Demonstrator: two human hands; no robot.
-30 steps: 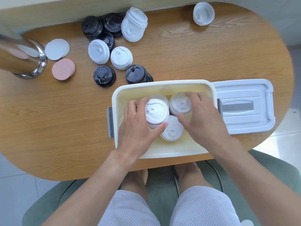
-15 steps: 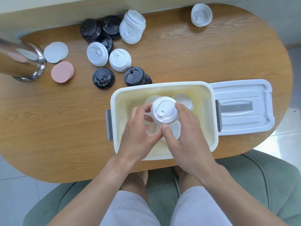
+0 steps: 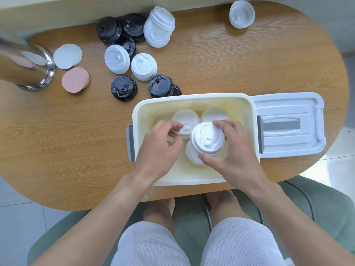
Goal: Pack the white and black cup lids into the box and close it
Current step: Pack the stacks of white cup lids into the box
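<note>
An open white box (image 3: 192,97) stands at the table's near edge, and its lid (image 3: 288,114) lies flat to its right. My right hand (image 3: 236,150) grips a stack of white cup lids (image 3: 208,139) over the box. Inside lie more white lids (image 3: 185,117) (image 3: 214,114), one partly hidden under the stack. The loosely curled fingers of my left hand (image 3: 157,150) touch the left lid's edge. On the table behind the box are black lids (image 3: 124,88) (image 3: 161,86) (image 3: 109,29), white lids (image 3: 117,59) (image 3: 144,67), a tipped white stack (image 3: 159,25) and one upturned white lid (image 3: 242,13).
A steel container (image 3: 28,64) stands at the far left. Beside it lie stacks of white discs (image 3: 67,56) and pink discs (image 3: 75,79). The wooden table (image 3: 249,60) is oval. I sit on a green chair (image 3: 317,208) right at its near edge.
Both hands lifted the white lid stack from the box's left side. Now only my right hand holds it, shifted to the right. My left hand has let go.
</note>
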